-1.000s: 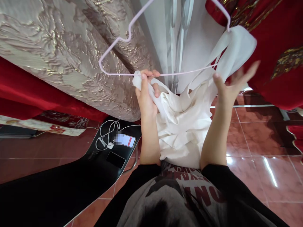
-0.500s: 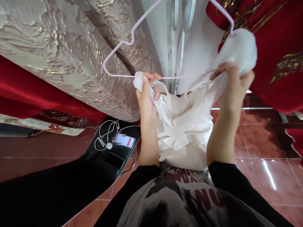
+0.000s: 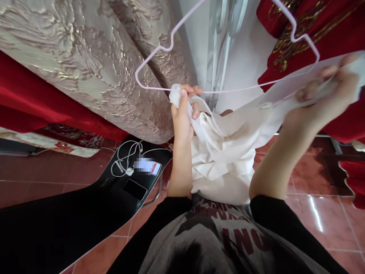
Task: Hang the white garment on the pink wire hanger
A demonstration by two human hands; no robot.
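A pale pink clothes hanger (image 3: 159,48) stands upright in front of me, its hook cut off by the top edge. My left hand (image 3: 185,110) pinches its bottom bar together with a bunched edge of white cloth. The thin white garment (image 3: 222,152) drapes down from there onto my lap. Out to the right, my right hand (image 3: 327,87) grips another part of the garment and holds it stretched sideways. Sheer white fabric passes over the hanger's right corner. That hand is slightly blurred.
Beaded beige fabric (image 3: 71,57) hangs at the left, red gold-trimmed fabric (image 3: 319,23) at the right. Grey metal poles (image 3: 222,49) stand between them. On a black chair (image 3: 85,213) at lower left lie two phones (image 3: 135,189) and a white cable (image 3: 122,161). Reddish tiles (image 3: 310,228) cover the floor.
My right hand has moved outward to the right, pulling the cloth off the hanger's right shoulder and stretching it. My left hand keeps its grip. The view has shifted slightly.
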